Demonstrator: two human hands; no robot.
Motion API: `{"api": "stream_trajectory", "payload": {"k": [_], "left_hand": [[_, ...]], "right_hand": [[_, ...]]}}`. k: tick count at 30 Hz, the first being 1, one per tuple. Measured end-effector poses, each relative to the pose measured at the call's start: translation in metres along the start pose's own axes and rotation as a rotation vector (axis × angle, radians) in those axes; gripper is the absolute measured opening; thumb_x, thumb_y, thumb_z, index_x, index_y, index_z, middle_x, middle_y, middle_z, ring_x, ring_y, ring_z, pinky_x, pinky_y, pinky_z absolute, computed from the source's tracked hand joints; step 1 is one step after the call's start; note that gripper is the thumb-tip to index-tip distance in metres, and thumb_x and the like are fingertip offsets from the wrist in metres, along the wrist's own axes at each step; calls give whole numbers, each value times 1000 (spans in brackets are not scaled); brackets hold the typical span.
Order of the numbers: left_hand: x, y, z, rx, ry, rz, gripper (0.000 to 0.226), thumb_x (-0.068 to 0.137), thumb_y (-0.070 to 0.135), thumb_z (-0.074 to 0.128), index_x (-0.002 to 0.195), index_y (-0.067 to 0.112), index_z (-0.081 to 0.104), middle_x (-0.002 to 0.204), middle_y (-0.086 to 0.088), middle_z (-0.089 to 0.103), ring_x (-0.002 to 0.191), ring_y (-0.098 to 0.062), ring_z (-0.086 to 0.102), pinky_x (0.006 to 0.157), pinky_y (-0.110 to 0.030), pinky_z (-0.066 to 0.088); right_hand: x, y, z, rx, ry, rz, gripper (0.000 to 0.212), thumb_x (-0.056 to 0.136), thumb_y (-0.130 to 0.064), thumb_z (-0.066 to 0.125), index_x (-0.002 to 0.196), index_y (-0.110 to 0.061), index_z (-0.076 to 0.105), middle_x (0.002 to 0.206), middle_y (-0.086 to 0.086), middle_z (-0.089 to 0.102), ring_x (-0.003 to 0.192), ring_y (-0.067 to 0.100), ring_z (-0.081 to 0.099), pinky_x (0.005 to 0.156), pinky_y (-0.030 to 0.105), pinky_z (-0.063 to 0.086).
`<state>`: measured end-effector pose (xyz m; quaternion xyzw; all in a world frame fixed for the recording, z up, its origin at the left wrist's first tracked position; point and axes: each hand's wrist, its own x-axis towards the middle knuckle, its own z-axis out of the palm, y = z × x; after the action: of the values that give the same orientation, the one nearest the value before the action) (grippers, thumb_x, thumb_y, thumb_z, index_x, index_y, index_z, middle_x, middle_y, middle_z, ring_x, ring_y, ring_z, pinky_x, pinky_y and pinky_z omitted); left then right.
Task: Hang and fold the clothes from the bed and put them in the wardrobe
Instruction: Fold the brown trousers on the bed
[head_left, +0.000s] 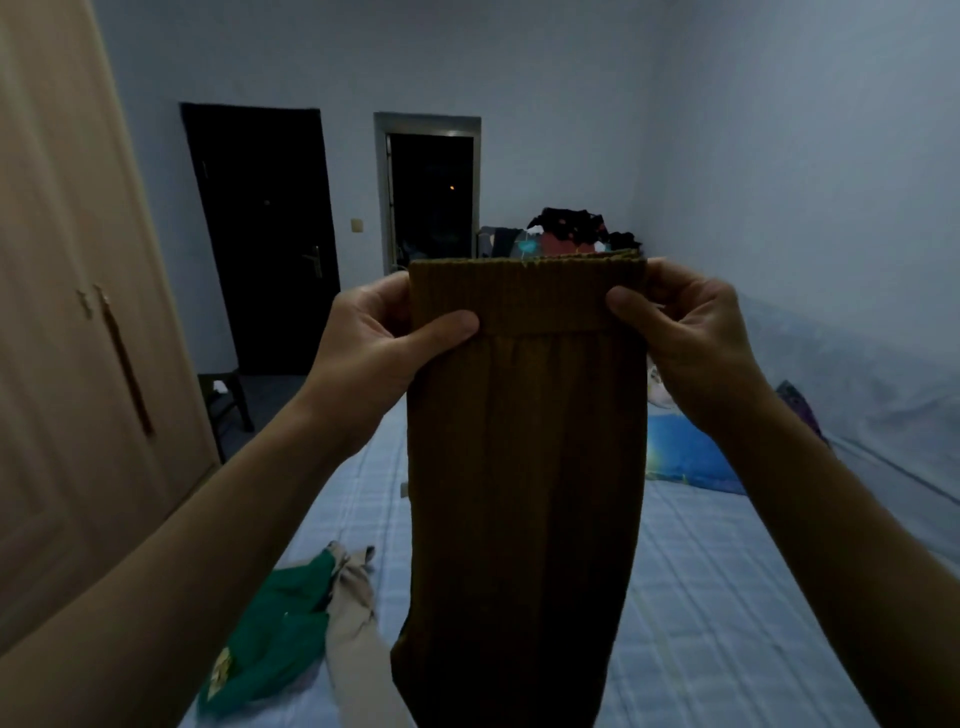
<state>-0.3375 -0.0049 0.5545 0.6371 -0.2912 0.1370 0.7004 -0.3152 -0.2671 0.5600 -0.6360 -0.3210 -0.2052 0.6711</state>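
Between the pinching hands hangs a ribbed, matt brown knit garment (524, 441). Below the grip lies a quilted cloth bedcover (701, 597); left of it, matt wood-look wardrobe doors (67, 338).

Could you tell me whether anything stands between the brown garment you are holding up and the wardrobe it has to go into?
Nothing loose lies between them, but the wardrobe doors on the left look closed, so they bar the way. Both the left hand and right hand grip the brown ribbed garment by its waistband.

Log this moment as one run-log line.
left hand: grips waistband | right hand: grips waistband | brown ribbed trousers: hanging above bed
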Motion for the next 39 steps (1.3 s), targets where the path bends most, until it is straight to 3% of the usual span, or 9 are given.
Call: {"api": "stream_trajectory", "payload": {"k": [7,12,21,27,33,39], "left_hand": [[7,5,-6,-228,-42,-36,45,66,23,75,108,10,65,104,-6,75,101,-24,71,76,-29,59],[45,-33,-5,-172,38,-95,42,72,19,73,112,10,65,108,-9,74,104,-24,71,77,-29,59],[135,-173,-12,117,159,-264,47,70,26,76,113,9,67,107,-6,74,102,-18,71,79,-28,59],[173,-286,-35,182,202,-415,29,82,13,75,111,11,70,104,-3,76,100,-16,72,83,-30,59],[207,-393,-63,198,206,-508,24,85,8,74,105,20,71,101,2,76,99,-12,72,76,-20,57],[250,-485,-96,289,137,-563,27,85,14,75,111,18,70,105,4,74,99,-9,70,86,-32,59]], "right_hand": [[9,-4,5,165,-20,23,30,80,-26,71,107,-13,68,108,5,72,106,19,67,86,28,56],[42,48,-14,145,12,74,25,82,-26,71,104,-15,70,107,8,71,103,23,67,81,31,58],[111,215,-68,45,48,273,30,84,-17,70,108,0,66,103,15,72,98,26,70,80,31,57],[137,324,-88,-104,-6,427,17,87,-17,70,102,-8,69,102,13,72,97,26,70,84,37,58],[158,433,-93,-218,28,541,10,87,-19,72,96,-14,71,98,10,73,93,24,71,82,35,58],[180,531,-94,-334,68,644,2,87,-22,72,88,-21,71,89,1,74,88,18,71,82,35,56]]}}
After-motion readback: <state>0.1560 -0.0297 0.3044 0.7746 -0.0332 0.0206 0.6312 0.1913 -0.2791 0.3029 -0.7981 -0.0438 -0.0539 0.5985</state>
